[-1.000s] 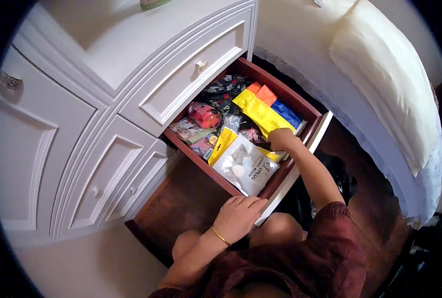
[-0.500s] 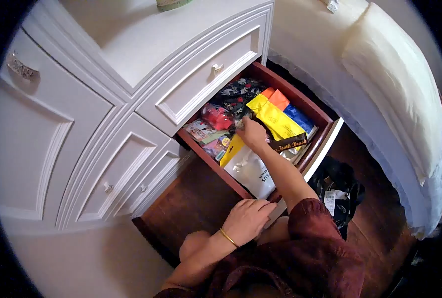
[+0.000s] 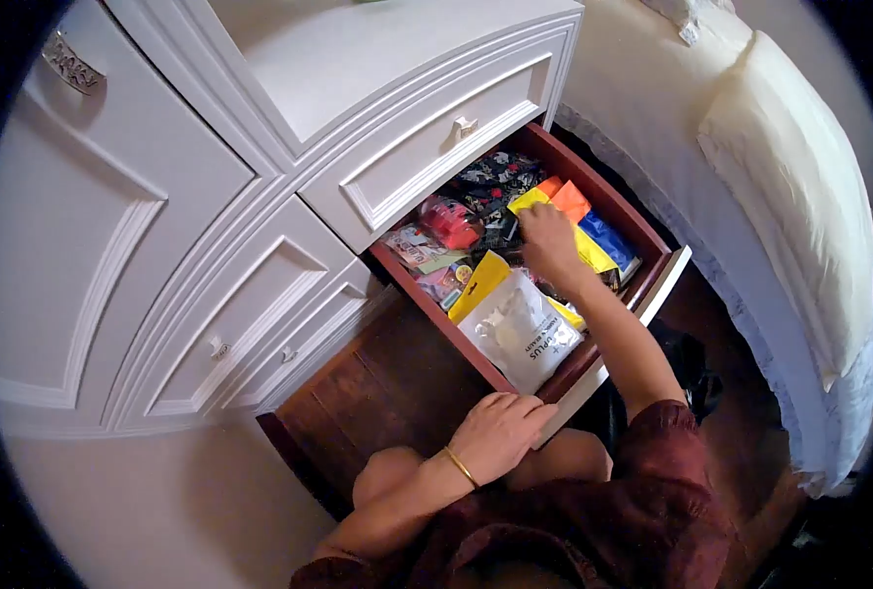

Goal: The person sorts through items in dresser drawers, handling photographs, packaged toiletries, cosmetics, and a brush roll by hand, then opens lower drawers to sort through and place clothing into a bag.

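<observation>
Yellow packet (image 3: 595, 252) is in the open drawer (image 3: 667, 282) with the right hand (image 3: 551, 242) over it, can't tell if it's actually pinched. The left hand (image 3: 501, 432) is draped over the front corner, can't tell if that's gripping.

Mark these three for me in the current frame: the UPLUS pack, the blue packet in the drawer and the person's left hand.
UPLUS pack (image 3: 522, 332): head view, on the middle of its pale front.
Blue packet (image 3: 609, 240): head view, on its exposed blue surface.
Left hand (image 3: 501, 432): head view, on the back of the hand.
</observation>
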The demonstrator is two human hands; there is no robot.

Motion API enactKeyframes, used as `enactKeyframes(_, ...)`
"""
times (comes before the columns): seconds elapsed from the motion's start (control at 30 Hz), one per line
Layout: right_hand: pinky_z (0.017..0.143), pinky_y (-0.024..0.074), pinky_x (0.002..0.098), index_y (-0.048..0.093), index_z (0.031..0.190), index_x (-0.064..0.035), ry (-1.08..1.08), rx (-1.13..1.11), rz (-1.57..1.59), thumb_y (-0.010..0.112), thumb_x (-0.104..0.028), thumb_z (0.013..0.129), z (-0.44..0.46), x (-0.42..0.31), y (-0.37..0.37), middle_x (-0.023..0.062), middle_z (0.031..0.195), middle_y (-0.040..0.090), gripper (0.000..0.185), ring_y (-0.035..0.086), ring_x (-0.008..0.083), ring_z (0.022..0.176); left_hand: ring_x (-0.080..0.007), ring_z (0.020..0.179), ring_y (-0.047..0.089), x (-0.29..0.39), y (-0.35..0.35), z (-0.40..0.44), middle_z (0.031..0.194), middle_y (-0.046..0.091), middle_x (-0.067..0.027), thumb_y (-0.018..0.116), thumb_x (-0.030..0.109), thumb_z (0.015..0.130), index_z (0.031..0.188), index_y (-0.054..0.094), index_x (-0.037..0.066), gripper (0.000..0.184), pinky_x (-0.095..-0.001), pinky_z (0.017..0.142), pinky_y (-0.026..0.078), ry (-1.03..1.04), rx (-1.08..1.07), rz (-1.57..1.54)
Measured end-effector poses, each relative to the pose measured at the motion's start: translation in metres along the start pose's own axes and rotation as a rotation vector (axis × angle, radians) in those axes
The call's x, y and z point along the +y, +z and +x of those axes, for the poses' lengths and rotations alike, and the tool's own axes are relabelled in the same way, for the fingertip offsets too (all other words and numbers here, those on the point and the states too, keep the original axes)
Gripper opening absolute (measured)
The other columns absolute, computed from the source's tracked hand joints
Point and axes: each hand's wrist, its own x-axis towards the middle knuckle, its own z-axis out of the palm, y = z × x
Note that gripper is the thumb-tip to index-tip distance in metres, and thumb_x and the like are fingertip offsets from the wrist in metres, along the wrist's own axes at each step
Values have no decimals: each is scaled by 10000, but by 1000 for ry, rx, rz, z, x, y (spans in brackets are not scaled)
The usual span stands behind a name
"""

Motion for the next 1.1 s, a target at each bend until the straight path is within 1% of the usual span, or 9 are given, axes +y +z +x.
enactKeyframes(0.1, 940, 423, 444, 587, 1065, -95, -409, 36, 222, 670, -41, 656, 16, -46, 13, 121, 1049, 577, 421, 536, 309, 1067, -271, 1013, 592, 2, -3, 2, 1108, 611, -69, 638, 136, 817, 1204, 579, 96, 393, -384, 918, 462, 2, 0, -7)
enactKeyframes(0.17, 1151, 205, 514, 520, 1269, -116, -444, -53, 148, 700, -153, 718, 10, -87, 22, 97, 1251, 568, 581, 441, 261, 1291, -272, 1013, 593, 4, -2, 2, 1098, 614, -76, 608, 125, 824, 1184, 589, 81, 363, -384, 915, 462, -2, -19, 20)
enactKeyframes(0.27, 1158, 140, 563, 506, 1299, -72, -458, 10, 16, 644, -248, 786, 9, -112, 74, 118, 1264, 576, 560, 444, 247, 1298, -273, 1016, 593, 2, 1, 3, 1084, 618, -86, 560, 110, 828, 1142, 604, 58, 322, -385, 911, 463, 6, -40, 78)
enactKeyframes(0.47, 1134, 251, 475, 556, 1221, -58, -302, -18, 76, 625, -229, 790, 23, -119, 90, 126, 1144, 645, 468, 570, 246, 1136, -270, 1013, 594, 0, -4, -4, 1086, 616, -87, 542, 107, 818, 1122, 609, 54, 315, -383, 908, 465, 8, -32, 129)
enactKeyframes(0.6, 984, 367, 459, 658, 1073, -115, -7, 230, 475, 665, -172, 754, 16, -107, 51, 123, 956, 673, 324, 636, 261, 924, -258, 1017, 593, -1, -3, -6, 1096, 613, -71, 597, 138, 822, 1165, 594, 88, 346, -382, 910, 463, 7, 14, 57)
enactKeyframes(0.63, 852, 432, 441, 681, 1042, -136, 7, 358, 505, 656, -139, 801, 13, -101, 44, 126, 884, 662, 242, 631, 281, 824, -255, 1019, 593, 0, -4, -6, 1099, 612, -66, 614, 148, 822, 1175, 589, 98, 358, -382, 910, 463, 0, 4, 25)
enactKeyframes(0.73, 755, 470, 379, 679, 1059, -130, 195, 239, 780, 607, -104, 872, -4, -95, 29, 130, 874, 648, 201, 617, 290, 795, -246, 977, 595, 2, -5, -5, 1024, 596, -71, 610, 167, 820, 1147, 577, 89, 337, -382, 892, 453, 30, 79, 18)
enactKeyframes(0.9, 755, 469, 241, 621, 1108, 0, 495, 262, 1399, 576, -125, 940, -26, -63, 15, 2, 956, 636, 214, 571, 90, 854, -240, 1040, 591, 1, -6, -5, 1136, 607, -40, 639, 182, 823, 1188, 588, 125, 373, -386, 921, 456, -15, -2, 30)
enactKeyframes(1.1, 832, 478, 280, 568, 1187, -38, 858, 196, 1792, 597, -135, 928, -38, -45, -41, 35, 1026, 651, 278, 602, 137, 927, -269, 1010, 606, 3, -17, -1, 1099, 637, -41, 624, 188, 831, 1176, 612, 116, 353, -406, 890, 476, -157, 105, 24)
